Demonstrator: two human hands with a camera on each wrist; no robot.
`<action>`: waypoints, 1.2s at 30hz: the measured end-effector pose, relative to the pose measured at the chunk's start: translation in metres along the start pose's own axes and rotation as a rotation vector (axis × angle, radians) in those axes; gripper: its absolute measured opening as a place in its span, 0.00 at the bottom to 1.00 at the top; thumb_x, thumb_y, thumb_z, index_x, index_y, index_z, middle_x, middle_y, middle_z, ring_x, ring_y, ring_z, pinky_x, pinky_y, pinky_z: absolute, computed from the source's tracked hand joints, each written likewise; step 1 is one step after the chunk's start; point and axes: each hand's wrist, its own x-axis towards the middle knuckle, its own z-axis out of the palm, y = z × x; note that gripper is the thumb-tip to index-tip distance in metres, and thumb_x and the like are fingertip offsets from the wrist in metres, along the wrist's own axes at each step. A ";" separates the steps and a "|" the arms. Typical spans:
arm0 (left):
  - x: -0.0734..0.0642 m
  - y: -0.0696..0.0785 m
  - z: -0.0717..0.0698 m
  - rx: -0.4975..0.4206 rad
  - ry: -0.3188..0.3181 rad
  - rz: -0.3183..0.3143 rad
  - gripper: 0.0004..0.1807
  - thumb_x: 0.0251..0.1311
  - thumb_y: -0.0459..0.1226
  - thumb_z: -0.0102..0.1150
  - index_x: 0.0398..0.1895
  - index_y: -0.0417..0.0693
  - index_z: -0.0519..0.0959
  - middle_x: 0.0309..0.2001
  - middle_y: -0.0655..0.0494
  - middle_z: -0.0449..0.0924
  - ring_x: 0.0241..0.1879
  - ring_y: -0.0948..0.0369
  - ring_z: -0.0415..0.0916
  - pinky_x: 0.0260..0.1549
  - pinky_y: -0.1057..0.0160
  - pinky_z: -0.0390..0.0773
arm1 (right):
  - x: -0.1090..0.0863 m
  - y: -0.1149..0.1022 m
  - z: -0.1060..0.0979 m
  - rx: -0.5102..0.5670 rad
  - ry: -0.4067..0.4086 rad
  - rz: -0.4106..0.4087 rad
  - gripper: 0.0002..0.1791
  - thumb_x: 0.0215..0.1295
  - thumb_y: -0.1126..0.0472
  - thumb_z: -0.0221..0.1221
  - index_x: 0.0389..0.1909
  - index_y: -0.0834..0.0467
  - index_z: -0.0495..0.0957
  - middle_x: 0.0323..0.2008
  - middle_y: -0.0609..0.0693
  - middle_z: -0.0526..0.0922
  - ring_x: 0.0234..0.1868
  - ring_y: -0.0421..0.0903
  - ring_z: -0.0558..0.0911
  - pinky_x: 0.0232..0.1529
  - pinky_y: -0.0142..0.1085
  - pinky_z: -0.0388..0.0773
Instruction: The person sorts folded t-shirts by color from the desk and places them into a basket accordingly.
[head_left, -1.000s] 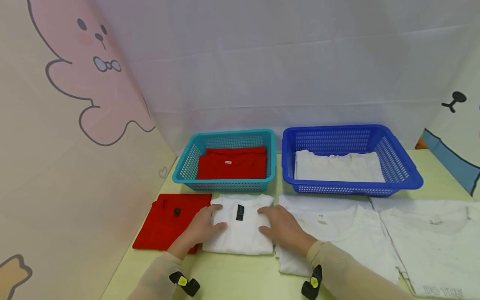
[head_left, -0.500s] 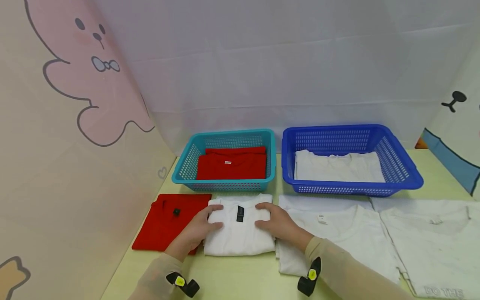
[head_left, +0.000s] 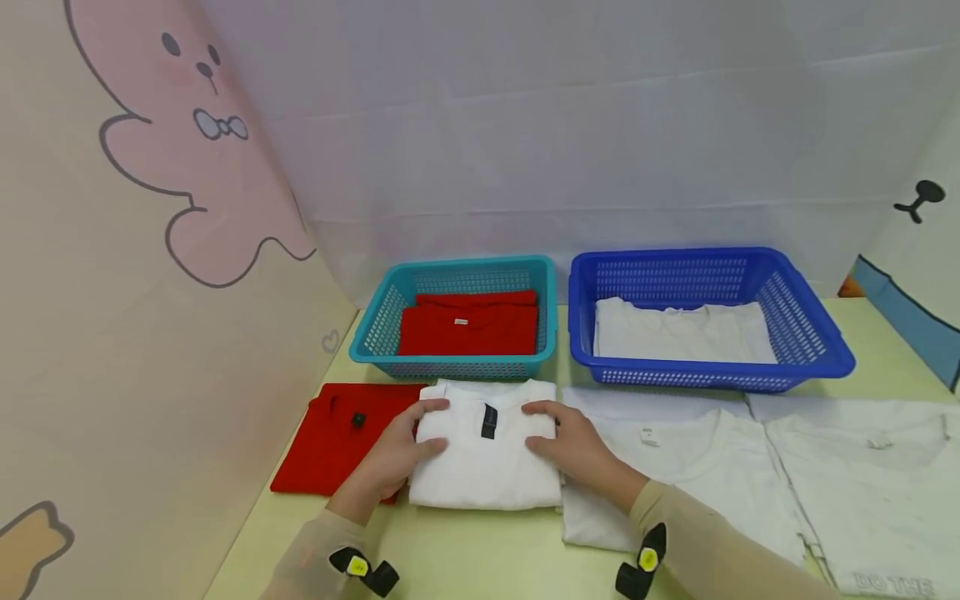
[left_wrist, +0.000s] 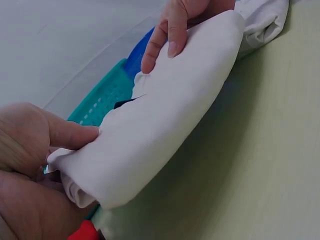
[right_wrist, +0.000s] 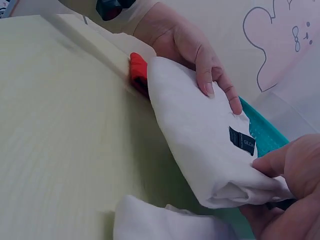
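A folded white T-shirt (head_left: 483, 479) with a black neck label (head_left: 489, 421) is held between both hands in front of the teal basket. My left hand (head_left: 390, 457) grips its left side, thumb on top and fingers underneath, as the left wrist view shows. On the opposite side my right hand (head_left: 581, 446) pinches the shirt the same way, its thumb (right_wrist: 272, 162) near the label. Both wrist views show the shirt raised over the table, with shadow below its rolled front fold (left_wrist: 185, 130). The fingers under the cloth are mostly hidden.
Behind stand a teal basket (head_left: 450, 365) with folded red shirts (head_left: 480, 333) and a blue basket (head_left: 705, 372) with white clothing (head_left: 686, 335). A folded red shirt (head_left: 322, 450) lies at the left. White shirts (head_left: 697, 467) lie flat at the right, close to my right forearm.
Both hands have tightened on the white T-shirt's sides and lifted it off the table. Its back edge now sits closer to the teal basket in the head view.
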 end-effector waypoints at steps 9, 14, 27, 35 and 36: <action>-0.014 0.033 0.012 -0.118 -0.118 0.131 0.32 0.57 0.35 0.67 0.65 0.57 0.68 0.58 0.46 0.65 0.49 0.48 0.74 0.41 0.53 0.82 | -0.027 -0.017 -0.039 0.145 -0.026 0.070 0.26 0.57 0.66 0.66 0.57 0.49 0.77 0.58 0.54 0.74 0.45 0.49 0.80 0.39 0.40 0.82; -0.013 0.056 0.027 -0.158 -0.177 0.197 0.32 0.58 0.34 0.66 0.66 0.58 0.67 0.59 0.46 0.66 0.49 0.48 0.75 0.41 0.51 0.82 | -0.039 -0.023 -0.071 0.099 -0.015 0.036 0.28 0.58 0.62 0.67 0.61 0.51 0.74 0.60 0.57 0.72 0.43 0.49 0.80 0.38 0.39 0.82; 0.023 0.113 0.087 -0.173 -0.198 0.328 0.30 0.58 0.32 0.65 0.62 0.66 0.71 0.56 0.53 0.71 0.47 0.54 0.78 0.41 0.56 0.82 | -0.042 -0.029 -0.164 -0.058 0.052 -0.047 0.36 0.60 0.47 0.65 0.68 0.51 0.66 0.59 0.61 0.68 0.39 0.47 0.75 0.32 0.36 0.80; 0.068 0.150 0.120 -0.235 -0.221 0.350 0.30 0.57 0.30 0.65 0.59 0.70 0.74 0.51 0.56 0.74 0.41 0.56 0.80 0.36 0.56 0.83 | -0.016 -0.017 -0.215 -0.054 0.066 -0.041 0.36 0.64 0.48 0.61 0.71 0.50 0.62 0.68 0.61 0.55 0.41 0.45 0.74 0.35 0.36 0.81; 0.075 0.154 0.124 -0.252 -0.228 0.343 0.30 0.57 0.30 0.65 0.59 0.70 0.74 0.52 0.57 0.73 0.41 0.56 0.80 0.35 0.55 0.83 | -0.010 -0.016 -0.221 -0.050 0.068 -0.041 0.36 0.64 0.48 0.61 0.71 0.50 0.62 0.68 0.61 0.54 0.42 0.45 0.73 0.35 0.35 0.81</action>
